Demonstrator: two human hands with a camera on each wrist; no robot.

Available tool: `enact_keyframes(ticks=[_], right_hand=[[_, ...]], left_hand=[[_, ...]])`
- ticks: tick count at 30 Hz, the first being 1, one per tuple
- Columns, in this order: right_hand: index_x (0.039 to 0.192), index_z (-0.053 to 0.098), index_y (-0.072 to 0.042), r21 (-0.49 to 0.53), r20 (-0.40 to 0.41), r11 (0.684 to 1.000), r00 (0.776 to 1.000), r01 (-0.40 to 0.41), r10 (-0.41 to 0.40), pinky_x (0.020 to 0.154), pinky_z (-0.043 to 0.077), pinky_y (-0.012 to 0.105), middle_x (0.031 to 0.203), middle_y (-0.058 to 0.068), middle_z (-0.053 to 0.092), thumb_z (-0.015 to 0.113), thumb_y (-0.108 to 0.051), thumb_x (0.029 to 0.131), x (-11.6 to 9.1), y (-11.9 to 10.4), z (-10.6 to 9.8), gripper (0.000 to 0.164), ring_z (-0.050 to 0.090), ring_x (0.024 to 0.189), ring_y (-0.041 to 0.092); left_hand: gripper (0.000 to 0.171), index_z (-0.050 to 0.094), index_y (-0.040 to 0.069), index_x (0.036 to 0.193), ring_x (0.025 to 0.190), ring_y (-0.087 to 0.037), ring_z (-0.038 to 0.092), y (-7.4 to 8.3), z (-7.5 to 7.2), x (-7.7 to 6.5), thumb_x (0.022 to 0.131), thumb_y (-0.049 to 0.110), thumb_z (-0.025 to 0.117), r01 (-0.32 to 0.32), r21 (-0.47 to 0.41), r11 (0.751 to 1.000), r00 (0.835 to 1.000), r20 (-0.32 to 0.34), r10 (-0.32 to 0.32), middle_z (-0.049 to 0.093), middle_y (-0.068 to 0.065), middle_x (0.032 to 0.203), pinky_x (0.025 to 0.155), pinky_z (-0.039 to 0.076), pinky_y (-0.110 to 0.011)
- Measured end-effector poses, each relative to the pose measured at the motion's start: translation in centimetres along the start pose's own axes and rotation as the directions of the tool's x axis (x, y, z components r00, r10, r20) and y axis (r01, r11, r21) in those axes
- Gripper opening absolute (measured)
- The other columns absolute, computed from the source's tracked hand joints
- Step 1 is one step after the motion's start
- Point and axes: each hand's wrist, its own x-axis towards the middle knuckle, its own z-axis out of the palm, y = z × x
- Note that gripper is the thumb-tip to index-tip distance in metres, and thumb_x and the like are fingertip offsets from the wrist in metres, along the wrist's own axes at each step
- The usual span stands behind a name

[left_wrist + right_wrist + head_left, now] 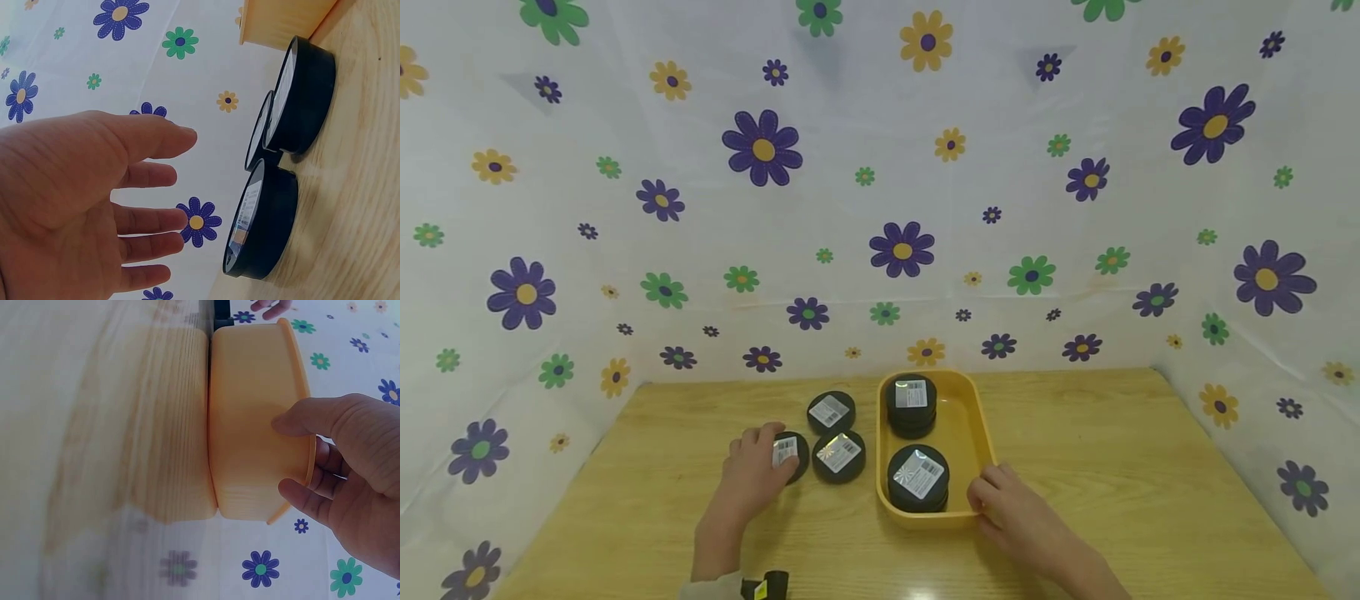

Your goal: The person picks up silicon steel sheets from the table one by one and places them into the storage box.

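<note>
My left hand (748, 471) hovers over the leftmost of three round black containers (800, 454), each with a white label on top. In the left wrist view its fingers are spread apart, and a gap shows between them and the nearest black container (275, 219). The other two, a front container (839, 457) and a back container (831, 412), sit on the table just right of it. My right hand (1022, 515) pinches the near right corner of a yellow tray (917, 522), thumb on the outer wall (256, 419) and fingers over the rim.
Inside the tray are a back stack (912, 404) and a front stack (918, 477) of the same black containers, along its left side. The wooden table (1112, 483) meets a flower-printed cloth (985, 292) at the back and sides.
</note>
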Motion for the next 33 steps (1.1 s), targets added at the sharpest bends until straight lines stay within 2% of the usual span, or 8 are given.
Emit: enact_keyframes(ticks=[7,14,23,33], right_hand=[[0.083,0.050,-0.021,0.016,0.023,1.000,1.000,-0.019,0.018,0.071,0.040,0.022,0.085,-0.013,0.040,0.080,0.001,0.075,0.1,0.0,-0.1,0.038,0.040,0.083,0.008],[0.083,0.050,-0.021,0.013,0.031,1.000,0.999,-0.027,0.026,0.071,0.040,0.022,0.085,-0.013,0.040,0.079,0.001,0.076,0.2,0.0,-0.2,0.038,0.040,0.084,0.008],[0.082,0.049,-0.020,-0.005,-0.013,1.000,1.000,0.012,-0.012,0.071,0.040,0.022,0.084,-0.013,0.040,0.082,0.001,0.072,0.1,0.0,0.0,0.040,0.040,0.082,0.008],[0.083,0.049,-0.021,0.002,-0.011,1.000,1.000,0.008,-0.008,0.070,0.039,0.021,0.085,-0.013,0.039,0.082,0.002,0.072,0.0,0.1,0.1,0.042,0.039,0.082,0.007]], left_hand=[[0.055,0.044,-0.003,0.139,0.121,-0.053,0.041,-0.2,0.1,0.1,0.093,0.021,0.063,0.002,0.013,1.000,1.000,0.010,-0.002,0.043,-0.036,0.134,0.095,0.036,-0.069],[0.056,0.044,-0.002,0.138,0.117,-0.051,0.042,-0.4,0.6,0.3,0.091,0.020,0.065,-0.006,0.020,1.000,1.000,-0.007,0.006,0.043,-0.036,0.133,0.091,0.038,-0.066],[0.068,0.038,-0.001,0.145,0.128,-0.056,0.031,-0.7,1.4,0.4,0.089,0.021,0.069,0.019,0.041,0.999,1.000,-0.003,-0.019,0.031,-0.038,0.143,0.097,0.034,-0.071],[0.071,0.040,0.001,0.145,0.130,-0.059,0.029,-0.8,1.7,0.5,0.085,0.020,0.073,0.015,0.046,0.999,0.999,0.036,-0.017,0.028,-0.038,0.146,0.098,0.033,-0.073]])
